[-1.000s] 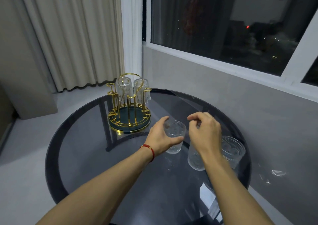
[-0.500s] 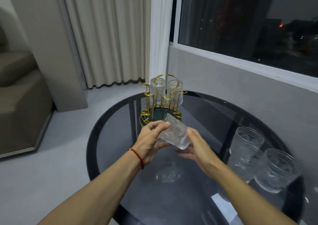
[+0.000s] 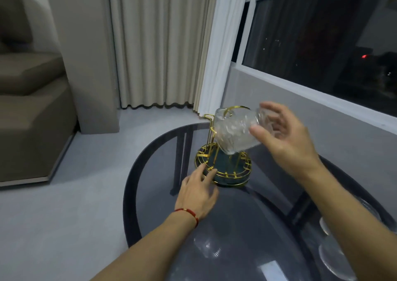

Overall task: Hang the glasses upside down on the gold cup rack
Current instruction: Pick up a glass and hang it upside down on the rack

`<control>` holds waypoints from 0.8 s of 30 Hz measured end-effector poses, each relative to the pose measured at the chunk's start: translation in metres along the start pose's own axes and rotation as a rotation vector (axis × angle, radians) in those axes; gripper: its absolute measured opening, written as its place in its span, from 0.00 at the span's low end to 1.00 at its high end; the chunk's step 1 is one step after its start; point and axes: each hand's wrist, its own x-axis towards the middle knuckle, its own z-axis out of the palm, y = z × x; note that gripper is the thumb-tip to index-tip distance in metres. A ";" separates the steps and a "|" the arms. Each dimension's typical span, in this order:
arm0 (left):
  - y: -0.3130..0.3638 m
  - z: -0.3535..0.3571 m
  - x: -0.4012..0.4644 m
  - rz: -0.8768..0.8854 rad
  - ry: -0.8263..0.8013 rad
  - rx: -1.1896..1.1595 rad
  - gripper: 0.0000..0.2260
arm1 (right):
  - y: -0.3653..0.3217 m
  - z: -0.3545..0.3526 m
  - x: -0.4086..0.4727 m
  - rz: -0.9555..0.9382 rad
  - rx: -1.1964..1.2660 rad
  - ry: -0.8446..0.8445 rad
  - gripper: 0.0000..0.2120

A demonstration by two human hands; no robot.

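Observation:
My right hand (image 3: 283, 139) grips a clear patterned glass (image 3: 235, 133) by its base, tilted with the mouth pointing down and left over the gold cup rack (image 3: 223, 167). The rack has a round dark-green base with gold wire pegs and stands on the far side of the dark round glass table (image 3: 236, 227). The held glass hides the rack's upper pegs and whatever hangs on them. My left hand (image 3: 198, 191), with a red cord at the wrist, lies with fingers spread against the near left edge of the rack's base.
More clear glasses (image 3: 339, 250) stand at the table's right edge, partly cut off. A grey wall and dark window run along the right. Cream curtains (image 3: 159, 44) hang behind, and a brown sofa (image 3: 32, 100) stands at the left on a pale floor.
The glass passed from both hands to my right hand alone, rose and moved over the rack, turning mouth-down. My left hand let go and dropped to the rack's base. The view shifted left.

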 end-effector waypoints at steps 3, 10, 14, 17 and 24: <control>-0.001 0.002 0.001 0.014 -0.001 0.072 0.25 | -0.012 0.025 0.053 -0.036 -0.075 0.043 0.28; 0.001 0.005 0.004 0.018 0.019 0.100 0.25 | -0.015 0.082 0.128 -0.071 -0.407 -0.098 0.32; 0.001 0.006 0.004 0.016 0.024 0.110 0.25 | -0.002 0.097 0.144 -0.061 -0.528 -0.119 0.32; 0.000 0.008 0.005 0.014 0.024 0.126 0.25 | 0.009 0.102 0.151 -0.036 -0.593 -0.123 0.32; -0.002 0.012 0.006 0.009 0.036 0.121 0.24 | 0.032 0.113 0.156 0.038 -0.710 -0.285 0.31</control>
